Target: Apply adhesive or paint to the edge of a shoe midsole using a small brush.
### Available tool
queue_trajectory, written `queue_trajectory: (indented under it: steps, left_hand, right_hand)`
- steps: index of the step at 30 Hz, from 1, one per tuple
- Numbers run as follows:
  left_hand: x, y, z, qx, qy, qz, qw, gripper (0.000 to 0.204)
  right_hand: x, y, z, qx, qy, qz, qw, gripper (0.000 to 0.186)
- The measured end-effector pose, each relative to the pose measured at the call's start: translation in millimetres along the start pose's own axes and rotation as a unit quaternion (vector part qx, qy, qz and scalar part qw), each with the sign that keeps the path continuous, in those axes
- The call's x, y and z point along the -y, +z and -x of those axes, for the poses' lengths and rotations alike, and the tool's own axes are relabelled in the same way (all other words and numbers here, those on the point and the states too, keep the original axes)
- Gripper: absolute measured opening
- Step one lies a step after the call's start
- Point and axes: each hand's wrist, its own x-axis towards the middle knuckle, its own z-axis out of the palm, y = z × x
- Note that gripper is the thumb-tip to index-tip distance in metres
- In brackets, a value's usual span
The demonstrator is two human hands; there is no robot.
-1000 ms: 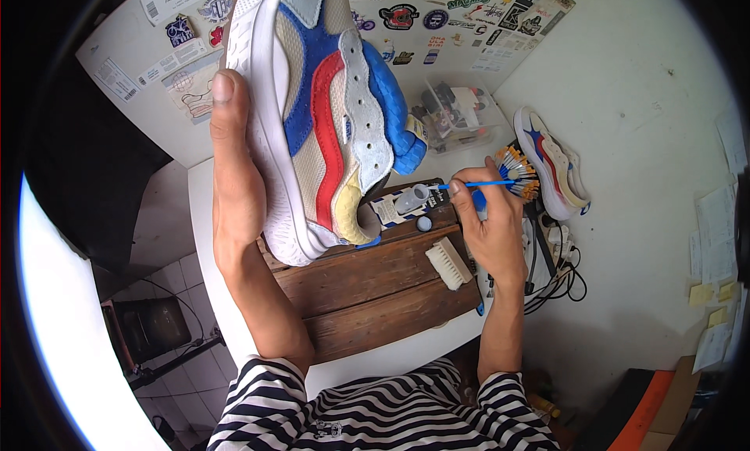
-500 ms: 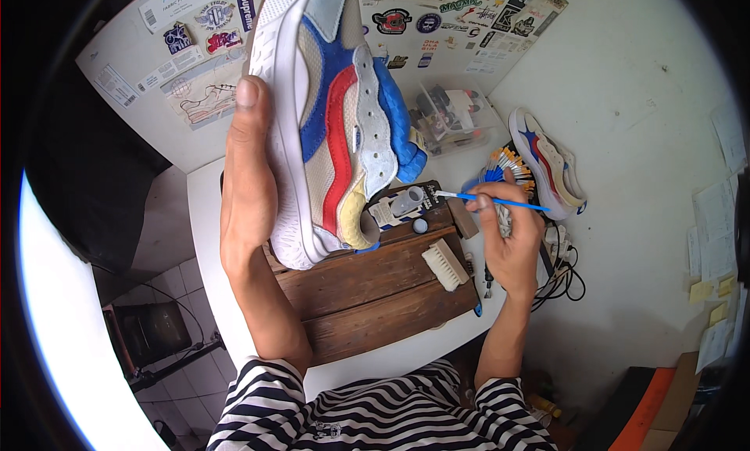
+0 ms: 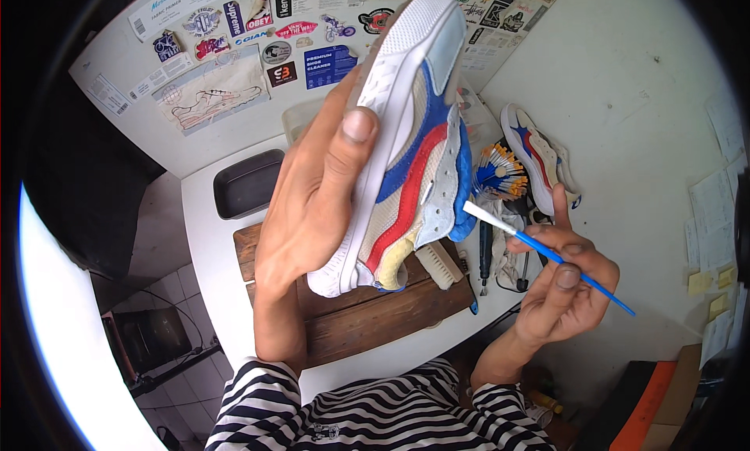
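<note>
My left hand (image 3: 312, 193) grips a sneaker (image 3: 406, 178) by its white sole, holding it raised above the table with the toe up. The shoe has cream mesh, blue and red side panels, pale grey lace panels without laces, and a yellow collar. Something blue fills its opening. Pinched in my right hand (image 3: 566, 283) is a thin blue paintbrush (image 3: 539, 248) with a white ferrule. Its tip points left, close to the shoe's lace panel; whether it touches I cannot tell. My right index finger stretches upward, while the thumb and other fingers hold the handle.
A matching sneaker (image 3: 539, 158) leans against the right wall beside a holder of brushes (image 3: 501, 172). A wooden board (image 3: 367, 322) with a bristle brush (image 3: 439, 265) lies under the held shoe. At the left stands a dark tray (image 3: 246, 187). A black pen-like tool (image 3: 485, 252) lies right of the board.
The sneaker has moved right and tilted toward the right, in my left hand. My right hand has come right and nearer with the paintbrush, whose tip now lies beside the lace panel.
</note>
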Motion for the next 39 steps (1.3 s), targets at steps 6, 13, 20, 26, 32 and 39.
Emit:
queue_trajectory:
  steps: [6,13,20,26,32,39]
  left_hand:
    - [-1,4,1,0.000,-0.010,-0.008,1.000,0.080]
    - [2,4,0,0.008,-0.004,0.013,1.000,0.080]
    - [-2,5,1,-0.014,0.009,-0.009,1.000,0.081]
    - [4,2,1,-0.002,-0.022,0.007,1.000,0.081]
    - [0,5,0,-0.021,-0.015,-0.021,0.999,0.080]
    - [-1,5,0,-0.036,-0.017,-0.019,0.999,0.077]
  right_hand:
    - [-2,8,5,0.044,-0.036,0.037,0.998,0.015]
    - [-3,10,8,0.053,-0.064,0.071,0.994,0.015]
    - [-4,13,10,0.059,-0.062,0.084,0.993,0.014]
    - [-1,13,9,0.064,-0.070,0.087,0.992,0.013]
    - [0,13,9,0.060,-0.073,0.107,0.990,0.013]
    - [2,16,13,0.066,-0.097,0.128,0.985,0.015]
